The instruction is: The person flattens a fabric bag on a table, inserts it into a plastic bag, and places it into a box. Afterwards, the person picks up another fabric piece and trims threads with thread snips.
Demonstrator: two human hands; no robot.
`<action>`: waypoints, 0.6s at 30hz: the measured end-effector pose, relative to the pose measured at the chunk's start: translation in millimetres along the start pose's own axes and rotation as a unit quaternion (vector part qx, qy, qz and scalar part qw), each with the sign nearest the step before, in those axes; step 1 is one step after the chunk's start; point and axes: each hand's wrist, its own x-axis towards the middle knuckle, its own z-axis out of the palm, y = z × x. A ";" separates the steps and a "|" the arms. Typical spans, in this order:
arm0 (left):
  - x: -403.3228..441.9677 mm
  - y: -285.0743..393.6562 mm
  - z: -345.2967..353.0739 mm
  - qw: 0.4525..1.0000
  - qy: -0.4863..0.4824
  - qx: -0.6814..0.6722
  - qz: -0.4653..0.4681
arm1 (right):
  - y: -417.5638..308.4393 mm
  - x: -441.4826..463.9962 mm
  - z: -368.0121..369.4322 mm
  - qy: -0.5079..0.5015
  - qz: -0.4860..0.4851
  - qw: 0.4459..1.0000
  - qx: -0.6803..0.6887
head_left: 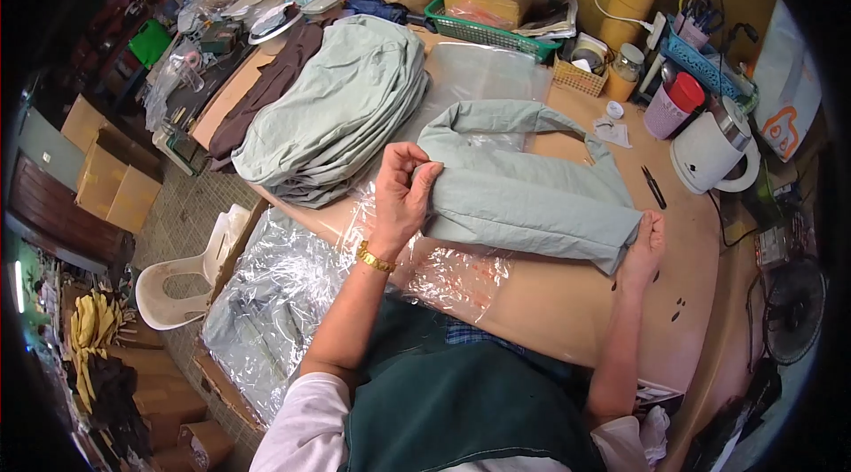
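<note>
Straightening of a cloth (532,202), apparently the step in hand. The cloth lies over the table (581,326), to the right of a stack (346,109) of similar pieces. The left hand (408,188) pinches its left edge; the right hand (644,250) grips its near right corner (fingertips partly hidden). The next move seems to call for even tension between both grips.

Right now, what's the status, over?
Left hand and right hand gripping pale grey-green cloth garment near opposite ends. Garment spread between hands. Slim black tool beyond right hand, apparently not blocking.
</note>
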 end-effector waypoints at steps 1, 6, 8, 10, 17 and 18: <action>2.2 4.3 0.6 1.000 -0.021 -0.005 -0.016 | -0.4 -0.8 2.1 0.006 -0.001 1.000 -0.004; -9.7 -0.8 -9.8 0.990 -0.079 0.028 -0.111 | -3.5 -9.6 -5.9 -0.024 -0.061 0.973 -0.220; -19.5 -23.3 -16.8 0.983 -0.086 0.098 -0.130 | -10.6 -14.8 -7.2 -0.057 -0.022 0.950 -0.307; -21.4 -28.7 -16.7 0.977 -0.077 0.144 -0.137 | -13.8 -11.4 -4.7 -0.093 0.009 0.918 -0.386; -51.1 40.2 -55.4 0.899 -0.069 0.361 -0.238 | -30.4 -3.7 -9.9 -0.091 -0.119 0.875 -0.460; -61.2 47.8 -51.5 0.871 -0.136 0.328 -0.341 | -51.3 -13.1 6.6 -0.053 -0.246 0.812 -0.526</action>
